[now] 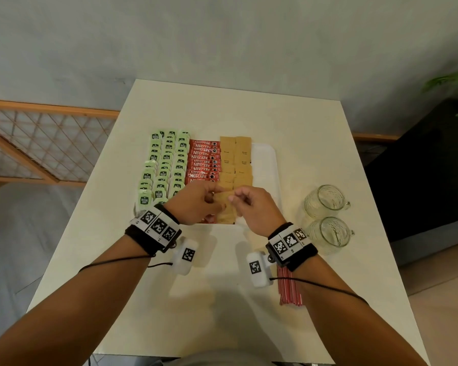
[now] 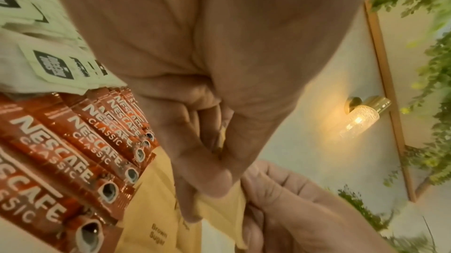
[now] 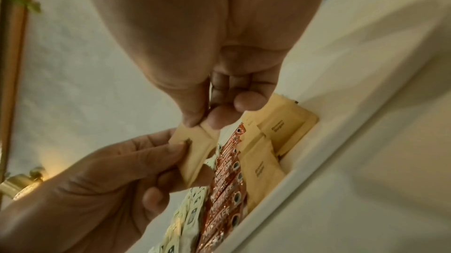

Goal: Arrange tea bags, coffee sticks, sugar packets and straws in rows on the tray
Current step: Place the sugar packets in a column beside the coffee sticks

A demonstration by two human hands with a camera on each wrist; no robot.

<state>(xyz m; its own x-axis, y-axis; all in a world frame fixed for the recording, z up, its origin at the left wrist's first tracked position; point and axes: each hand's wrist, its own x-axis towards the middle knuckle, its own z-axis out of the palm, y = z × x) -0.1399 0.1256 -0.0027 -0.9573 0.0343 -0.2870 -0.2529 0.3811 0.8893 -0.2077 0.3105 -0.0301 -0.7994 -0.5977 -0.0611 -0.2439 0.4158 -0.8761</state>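
Straws [image 1: 290, 287], red and white, lie in a bundle on the table [image 1: 222, 313] nearest the body, just beside the right wrist and well apart from the tray, none placed yet. Next out, both hands meet over the near end of the tray [image 1: 269, 165]: left hand [image 1: 196, 204] holds a small stack of brown sugar packets [image 1: 221, 198], thumb and curled fingers round it; right hand [image 1: 254, 207] pinches the top packet of that stack between thumb and forefinger, remaining fingers curled in. Right wrist view confirms pinch at packet corner; left wrist view shows same stack edge under the left thumb. Beyond the hands, tray contents in rows running away from the body: green tea bags [image 1: 167, 165] on the left, several columns, overlapping; red coffee sticks [image 1: 202, 162] in the middle, overlapped like shingles; laid sugar packets [image 1: 236, 159] in two columns to the right of them. Bare strip of tray remains at the right side. Two glass mugs [image 1: 325, 217] stand on the table right of the tray. Judgement: sugar step in hand, near end of the columns being filled. Next move calls for peeling one packet cleanly off the stack without dragging a second, then laying it in line with its column, overlap matched. Straws likely go in the bare right strip after
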